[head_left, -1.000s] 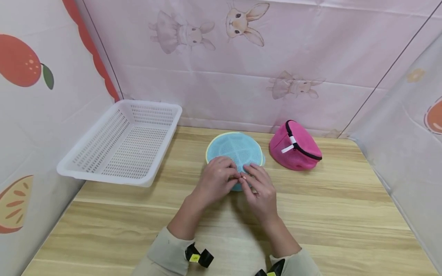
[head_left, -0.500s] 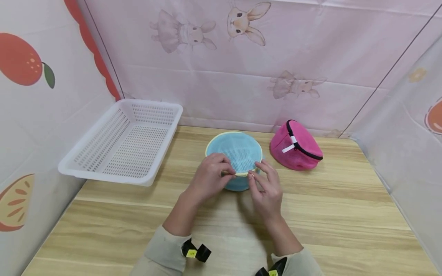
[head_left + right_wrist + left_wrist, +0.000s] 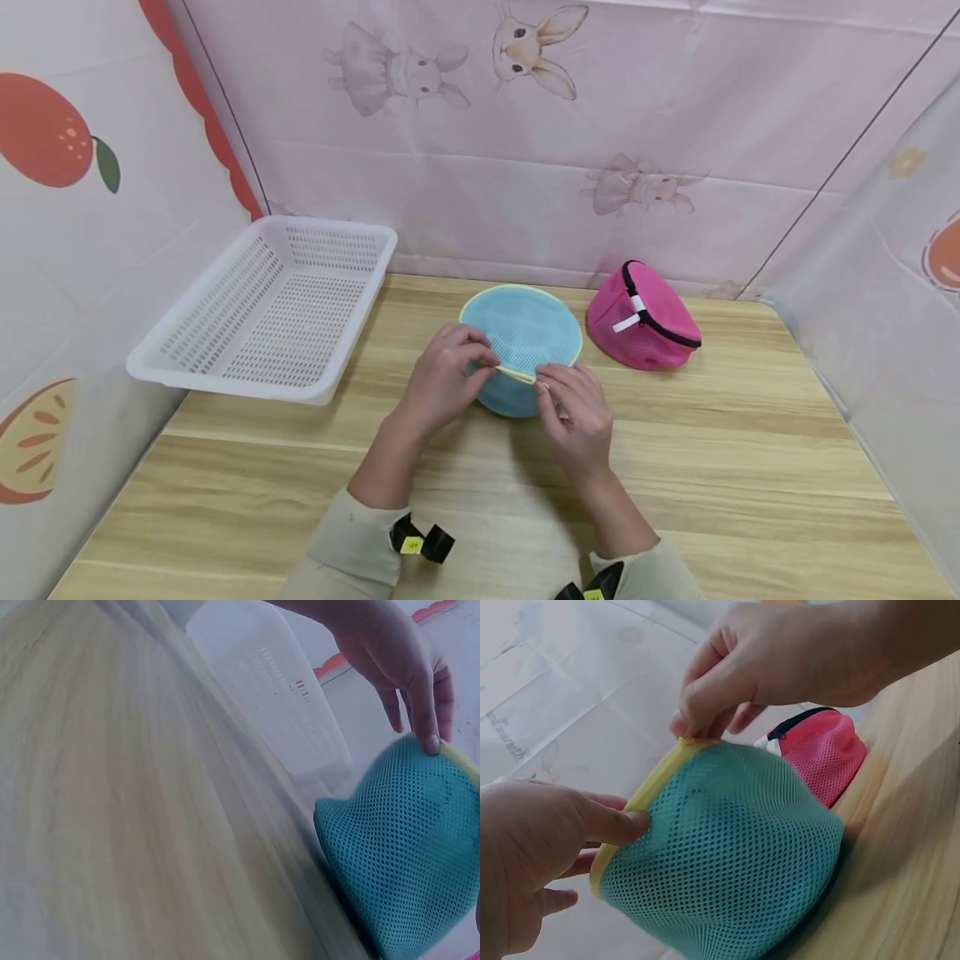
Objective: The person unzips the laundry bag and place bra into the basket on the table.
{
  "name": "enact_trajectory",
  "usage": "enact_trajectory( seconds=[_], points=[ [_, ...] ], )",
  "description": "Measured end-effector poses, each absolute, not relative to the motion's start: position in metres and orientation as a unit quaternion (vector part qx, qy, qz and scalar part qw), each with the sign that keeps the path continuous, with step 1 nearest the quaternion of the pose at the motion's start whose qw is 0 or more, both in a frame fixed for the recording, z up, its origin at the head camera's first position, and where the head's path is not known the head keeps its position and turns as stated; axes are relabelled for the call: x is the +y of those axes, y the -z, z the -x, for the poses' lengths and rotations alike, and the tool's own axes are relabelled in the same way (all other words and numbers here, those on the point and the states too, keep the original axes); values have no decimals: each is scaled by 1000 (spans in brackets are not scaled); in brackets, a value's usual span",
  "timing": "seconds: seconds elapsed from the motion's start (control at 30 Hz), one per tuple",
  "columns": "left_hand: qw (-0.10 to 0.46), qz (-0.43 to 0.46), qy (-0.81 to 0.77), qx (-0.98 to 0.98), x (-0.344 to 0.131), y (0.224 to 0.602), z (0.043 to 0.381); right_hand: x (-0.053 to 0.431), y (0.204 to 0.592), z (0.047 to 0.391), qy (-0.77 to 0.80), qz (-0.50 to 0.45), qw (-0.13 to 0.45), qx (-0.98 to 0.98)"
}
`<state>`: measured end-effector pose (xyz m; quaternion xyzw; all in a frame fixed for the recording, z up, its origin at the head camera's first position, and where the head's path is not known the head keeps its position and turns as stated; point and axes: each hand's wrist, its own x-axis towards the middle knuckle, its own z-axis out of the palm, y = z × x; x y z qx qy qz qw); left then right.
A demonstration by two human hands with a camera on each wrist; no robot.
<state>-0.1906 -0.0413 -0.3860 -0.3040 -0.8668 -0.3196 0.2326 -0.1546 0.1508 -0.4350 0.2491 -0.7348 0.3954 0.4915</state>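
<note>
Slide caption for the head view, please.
Left hand and right hand pinch a blue mesh bag at its yellow rim.

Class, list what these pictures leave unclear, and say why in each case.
Head view: the left hand covers part of the yellow rim.
Head view: a pale item by the right hand is too small to identify.
Left wrist view: the bottom edge cuts off the blue mesh bag, which partly hides the pink pouch.
Right wrist view: the right edge cuts off most of the right hand.
</note>
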Motion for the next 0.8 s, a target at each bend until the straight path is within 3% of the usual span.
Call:
enact_trajectory(
  seconds=[0.2, 0.47, 0.8],
  points=[
    [246, 299, 305, -870, -38, 387, 191, 148, 434, 155, -396, -267, 495, -726],
    [235, 370, 291, -851, -17, 390, 181, 146, 436, 157, -386, -286, 511, -713],
    [237, 366, 307, -846, -19, 390, 182, 149, 435, 156, -386, -268, 513, -718]
  ],
)
